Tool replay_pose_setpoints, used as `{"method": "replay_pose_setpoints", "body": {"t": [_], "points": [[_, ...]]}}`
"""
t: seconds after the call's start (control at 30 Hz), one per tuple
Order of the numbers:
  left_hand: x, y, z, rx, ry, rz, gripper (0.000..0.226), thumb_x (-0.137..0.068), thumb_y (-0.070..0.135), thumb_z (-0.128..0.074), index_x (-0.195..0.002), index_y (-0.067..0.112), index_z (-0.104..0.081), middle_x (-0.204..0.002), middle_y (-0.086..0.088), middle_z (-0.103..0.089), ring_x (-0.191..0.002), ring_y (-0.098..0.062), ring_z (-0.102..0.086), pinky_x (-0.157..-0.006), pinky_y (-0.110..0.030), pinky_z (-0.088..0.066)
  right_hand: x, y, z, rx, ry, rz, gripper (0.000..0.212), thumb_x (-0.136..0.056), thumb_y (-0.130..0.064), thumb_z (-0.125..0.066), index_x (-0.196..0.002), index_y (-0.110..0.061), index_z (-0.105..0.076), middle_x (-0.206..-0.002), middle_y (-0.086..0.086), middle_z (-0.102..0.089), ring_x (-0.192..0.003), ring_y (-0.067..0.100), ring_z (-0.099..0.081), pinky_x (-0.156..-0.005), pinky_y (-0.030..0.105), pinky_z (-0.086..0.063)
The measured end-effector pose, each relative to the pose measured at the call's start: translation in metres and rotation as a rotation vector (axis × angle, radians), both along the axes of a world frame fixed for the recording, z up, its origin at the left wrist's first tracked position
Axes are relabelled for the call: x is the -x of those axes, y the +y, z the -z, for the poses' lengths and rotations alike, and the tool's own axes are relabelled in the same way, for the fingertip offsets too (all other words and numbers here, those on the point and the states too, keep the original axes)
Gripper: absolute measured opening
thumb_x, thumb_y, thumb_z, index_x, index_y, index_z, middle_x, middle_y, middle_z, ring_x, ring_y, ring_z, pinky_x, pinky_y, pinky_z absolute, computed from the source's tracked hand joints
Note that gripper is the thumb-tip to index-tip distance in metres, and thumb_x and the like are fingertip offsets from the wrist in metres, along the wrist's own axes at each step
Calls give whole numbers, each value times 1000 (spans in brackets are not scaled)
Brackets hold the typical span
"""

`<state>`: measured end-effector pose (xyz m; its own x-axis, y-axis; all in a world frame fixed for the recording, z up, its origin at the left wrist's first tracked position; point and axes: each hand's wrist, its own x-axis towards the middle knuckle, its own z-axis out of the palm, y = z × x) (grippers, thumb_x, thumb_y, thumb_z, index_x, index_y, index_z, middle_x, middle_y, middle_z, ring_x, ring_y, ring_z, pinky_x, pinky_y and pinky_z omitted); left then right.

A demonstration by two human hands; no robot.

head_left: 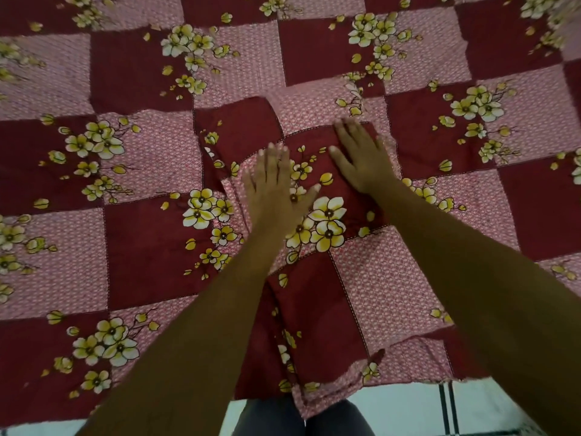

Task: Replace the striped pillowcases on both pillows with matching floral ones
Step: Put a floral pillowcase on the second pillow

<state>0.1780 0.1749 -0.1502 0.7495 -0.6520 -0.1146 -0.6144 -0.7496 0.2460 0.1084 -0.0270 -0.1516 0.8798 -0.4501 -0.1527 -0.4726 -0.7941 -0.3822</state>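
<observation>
A floral pillowcase (333,278), maroon and pink checks with yellow-white flowers, lies flat on the bed in the same pattern as the bedsheet (141,247). It runs from the bed's near edge up to the middle. My left hand (273,190) rests flat on it, fingers spread, palm down. My right hand (361,155) lies flat on its far end, fingers apart. Neither hand grips the cloth. No pillow and no striped pillowcase are in view.
The bedsheet covers nearly the whole view. Along the bottom, a pale tiled floor (405,407) shows past the bed's near edge, with my legs (301,420) in dark trousers against it.
</observation>
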Motion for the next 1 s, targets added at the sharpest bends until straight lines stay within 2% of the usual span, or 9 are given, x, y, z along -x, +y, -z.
{"method": "replay_pose_setpoints", "body": {"t": [0.13, 0.23, 0.37, 0.5, 0.6, 0.7, 0.8, 0.9, 1.0], "points": [[-17, 5, -10, -59, 3, -177, 92, -89, 75, -24, -155, 13, -8, -164, -10, -5, -151, -29, 0, -120, -54, -3, 5, -2, -2, -126, -56, 338, 78, -96, -61, -20, -156, -11, -18, -162, 12, -21, -149, 25, -20, -120, 48, -21], [23, 7, -34, 95, -9, -112, 76, -97, 59, -30, -154, 12, -17, -163, -9, -12, -150, -28, -5, -120, -53, -7, 48, 35, -23, -72, -228, 206, 64, -103, -49, -31, -155, -13, -23, -162, 7, -21, -150, 22, -20, -122, 40, -19], [124, 41, -20, 104, 116, 151, 75, -95, 63, -37, -155, 22, -18, -164, -4, -9, -151, -23, -1, -119, -53, -12, 152, 82, -14, -82, -89, 72, 63, -102, -47, -39, -157, -25, -18, -165, -3, -12, -152, 13, -7, -121, 49, -13], [159, 91, 11, -27, 183, -176, 87, -89, 74, -32, -156, 22, -10, -164, -9, -4, -151, -27, -4, -117, -57, -16, 242, 78, 7, -225, -20, 320, 69, -98, -59, -37, -153, -19, -26, -158, 8, -31, -146, 24, -28, -118, 40, -24], [169, 82, -6, -3, 132, -296, 84, -92, 67, -31, -156, 15, -11, -163, -11, -8, -150, -28, -7, -119, -54, -13, 253, 68, -1, -250, -103, 476, 70, -100, -56, -37, -151, -9, -28, -153, 15, -37, -142, 29, -34, -117, 47, -30], [194, 73, -16, 95, 45, 24, 74, -96, 56, -39, -155, 15, -19, -163, -9, -11, -151, -25, -6, -121, -51, -7, 246, 74, -7, -158, -185, 197, 69, -100, -37, -47, -156, -7, -18, -163, 12, -17, -151, 23, -15, -122, 37, -18], [229, 95, 0, 38, 16, 248, 67, -96, 57, -43, -153, 24, -28, -162, -6, -15, -150, -26, -11, -115, -58, -20, 263, 74, 6, -107, -84, -74, 73, -98, -45, -48, -156, -12, -18, -164, 14, -12, -151, 24, -12, -119, 38, -19], [243, 103, -2, 14, 44, 55, 66, -95, 60, -40, -151, 26, -32, -161, -6, -22, -148, -27, -21, -115, -55, -23, 273, 54, -3, -278, -79, 116, 56, -100, -48, -47, -145, -16, -41, -139, 11, -49, -128, 18, -44, -101, 33, -38], [236, 83, -31, 145, 112, -301, 66, -96, 57, -40, -151, 23, -30, -156, -9, -30, -141, -31, -29, -111, -53, -24, 258, 30, -21, -348, -143, 295, 49, -100, -53, -43, -127, -14, -54, -117, 8, -58, -109, 22, -55, -90, 35, -45]]}}
